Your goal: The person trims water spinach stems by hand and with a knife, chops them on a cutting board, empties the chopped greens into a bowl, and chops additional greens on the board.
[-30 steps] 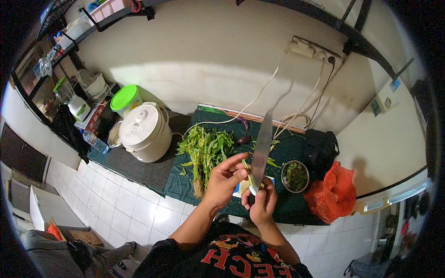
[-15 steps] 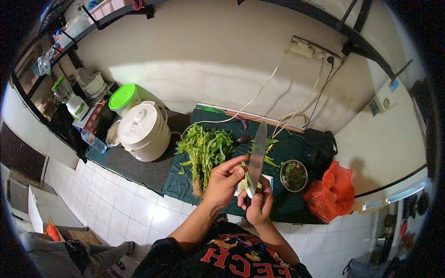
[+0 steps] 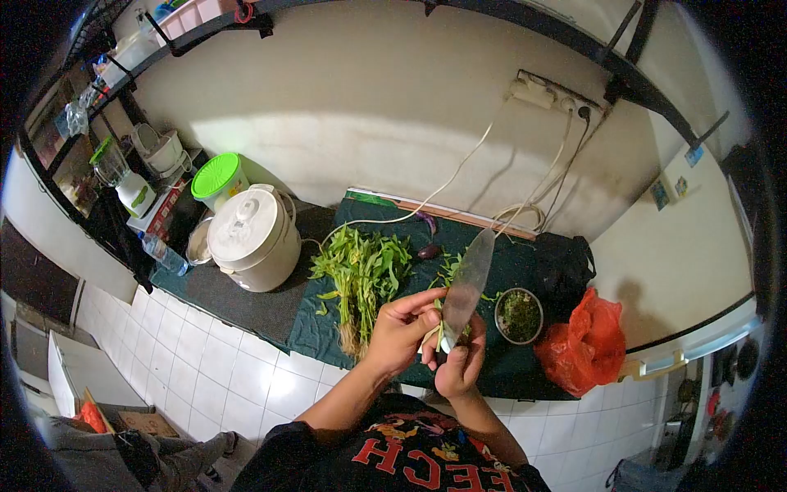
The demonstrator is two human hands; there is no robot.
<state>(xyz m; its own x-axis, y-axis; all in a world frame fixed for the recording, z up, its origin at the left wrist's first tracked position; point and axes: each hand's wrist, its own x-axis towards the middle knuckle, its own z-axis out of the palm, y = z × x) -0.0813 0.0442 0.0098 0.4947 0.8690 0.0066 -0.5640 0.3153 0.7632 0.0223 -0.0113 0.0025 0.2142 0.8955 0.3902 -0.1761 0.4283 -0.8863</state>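
Observation:
My right hand (image 3: 461, 362) is closed round the handle of a large knife (image 3: 469, 287), its blade pointing up and away from me. Beside it, my left hand (image 3: 403, 330) pinches a thin green stem (image 3: 438, 318) against the blade's near side. A bunch of leafy greens (image 3: 365, 266) with roots toward me lies left of my hands on the green cloth (image 3: 316, 332). Past the knife are loose leafy stalks (image 3: 449, 266) and dark purple eggplants (image 3: 429, 252). To the right stands a round bowl (image 3: 519, 316) holding chopped greens.
A white rice cooker (image 3: 252, 239) and a green-lidded tub (image 3: 218, 176) stand at the left. At the right end sits a red plastic bag (image 3: 584, 340) near a black bag (image 3: 570, 261). A person's leg (image 3: 184, 455) shows at lower left.
The knife blade has tipped to the right and its lower part now overlaps the stem differently. Both hands have stayed close together, with the stem still pinched.

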